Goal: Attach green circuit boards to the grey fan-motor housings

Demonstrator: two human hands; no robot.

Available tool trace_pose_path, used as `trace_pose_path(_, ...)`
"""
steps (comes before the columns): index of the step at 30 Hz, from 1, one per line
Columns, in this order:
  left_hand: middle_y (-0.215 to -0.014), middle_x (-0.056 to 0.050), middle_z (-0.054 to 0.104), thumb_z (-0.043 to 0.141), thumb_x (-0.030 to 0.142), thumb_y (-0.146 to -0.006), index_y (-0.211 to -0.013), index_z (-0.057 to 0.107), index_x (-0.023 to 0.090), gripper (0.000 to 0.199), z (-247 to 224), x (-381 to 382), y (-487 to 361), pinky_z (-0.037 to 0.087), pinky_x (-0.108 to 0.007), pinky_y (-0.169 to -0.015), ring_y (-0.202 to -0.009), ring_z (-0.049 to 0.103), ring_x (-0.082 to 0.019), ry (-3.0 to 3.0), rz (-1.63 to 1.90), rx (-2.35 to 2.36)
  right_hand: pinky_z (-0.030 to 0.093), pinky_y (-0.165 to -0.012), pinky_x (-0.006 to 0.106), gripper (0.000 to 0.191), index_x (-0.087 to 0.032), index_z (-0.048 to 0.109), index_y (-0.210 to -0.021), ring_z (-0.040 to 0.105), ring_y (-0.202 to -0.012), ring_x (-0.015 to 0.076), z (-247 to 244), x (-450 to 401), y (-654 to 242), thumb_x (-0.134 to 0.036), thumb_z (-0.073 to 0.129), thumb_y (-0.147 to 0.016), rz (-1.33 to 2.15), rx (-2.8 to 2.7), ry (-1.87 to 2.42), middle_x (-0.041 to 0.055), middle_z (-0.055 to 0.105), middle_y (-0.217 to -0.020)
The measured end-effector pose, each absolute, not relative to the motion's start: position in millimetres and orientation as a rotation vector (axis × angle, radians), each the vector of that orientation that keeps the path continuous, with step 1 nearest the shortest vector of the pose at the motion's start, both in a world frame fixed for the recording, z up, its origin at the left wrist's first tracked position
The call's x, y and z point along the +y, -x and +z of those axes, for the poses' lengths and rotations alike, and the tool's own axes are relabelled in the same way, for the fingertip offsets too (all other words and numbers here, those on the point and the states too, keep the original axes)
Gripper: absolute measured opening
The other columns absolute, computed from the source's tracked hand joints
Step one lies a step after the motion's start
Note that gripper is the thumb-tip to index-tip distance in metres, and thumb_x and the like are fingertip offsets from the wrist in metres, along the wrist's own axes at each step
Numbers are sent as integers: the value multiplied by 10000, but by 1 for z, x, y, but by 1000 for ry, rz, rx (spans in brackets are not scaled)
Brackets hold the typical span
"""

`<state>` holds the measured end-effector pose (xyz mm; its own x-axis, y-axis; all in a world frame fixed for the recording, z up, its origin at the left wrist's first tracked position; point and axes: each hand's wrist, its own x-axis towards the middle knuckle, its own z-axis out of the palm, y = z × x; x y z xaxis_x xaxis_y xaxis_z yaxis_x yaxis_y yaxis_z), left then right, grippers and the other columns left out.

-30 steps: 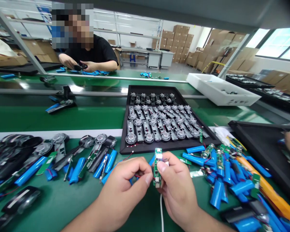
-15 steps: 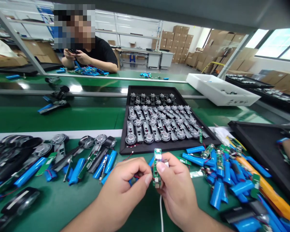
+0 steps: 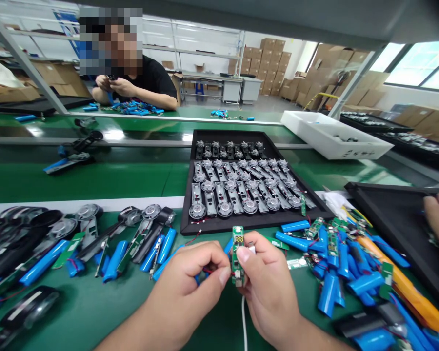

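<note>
Circuit board is pinched by right hand, wire by left hand; tabletop's far-edge tray is lined with housings.

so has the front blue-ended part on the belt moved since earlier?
Yes, left: the front blue-ended part lies farther from the loaded tray, which stays put.

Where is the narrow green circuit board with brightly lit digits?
In the head view's lower middle, the board is held in the right hand, just right of the left hand.
</note>
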<state>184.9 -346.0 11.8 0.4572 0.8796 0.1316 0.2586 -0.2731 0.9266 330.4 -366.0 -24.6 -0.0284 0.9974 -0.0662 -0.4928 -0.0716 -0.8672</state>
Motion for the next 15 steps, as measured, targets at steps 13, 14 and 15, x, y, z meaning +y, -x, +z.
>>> trace_pose_path(13, -645, 53, 563, 543, 208, -913, -691, 577, 219, 224, 3, -348, -184, 390, -228, -579, -602, 514, -114, -1777, 968, 932, 270, -427, 165, 304, -189, 642, -809, 298, -486, 72, -25, -368, -332, -469, 678, -918, 1442, -879, 860, -80, 453, -582)
trace_pose_path(14, -645, 52, 563, 541, 208, -913, -691, 577, 218, 225, 4, -347, -184, 390, -229, -579, -601, 512, -115, -1777, 959, 937, 268, -427, 167, 307, -189, 639, -806, 297, -487, 73, -25, -368, -332, -473, 677, -918, 1438, -875, 860, -81, 449, -582)
trace_pose_path(15, -644, 50, 562, 539, 211, -911, -691, 578, 216, 224, 5, -347, -184, 391, -232, -580, -600, 511, -116, -1776, 947, 940, 265, -427, 168, 309, -191, 632, -801, 295, -486, 73, -25, -368, -332, -473, 679, -916, 1434, -869, 863, -83, 443, -580)
